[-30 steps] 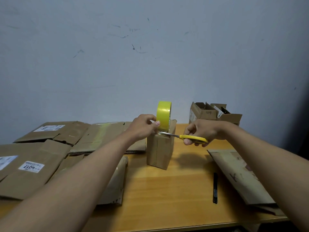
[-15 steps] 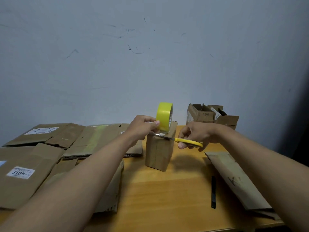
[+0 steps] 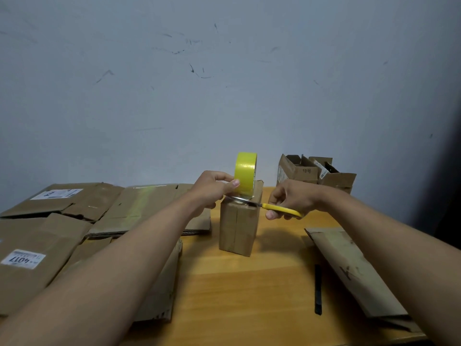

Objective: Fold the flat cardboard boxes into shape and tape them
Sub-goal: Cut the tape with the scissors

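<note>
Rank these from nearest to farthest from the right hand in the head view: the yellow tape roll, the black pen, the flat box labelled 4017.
From the right hand:
1. Yellow tape roll, just to its left atop the upright box.
2. Black pen, lying on the table nearer the person.
3. Flat box labelled 4017, far left.

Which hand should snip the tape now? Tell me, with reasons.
Right. The right hand already grips the yellow scissors, blades at the tape atop the upright box; the left hand is holding the tape roll.
</note>
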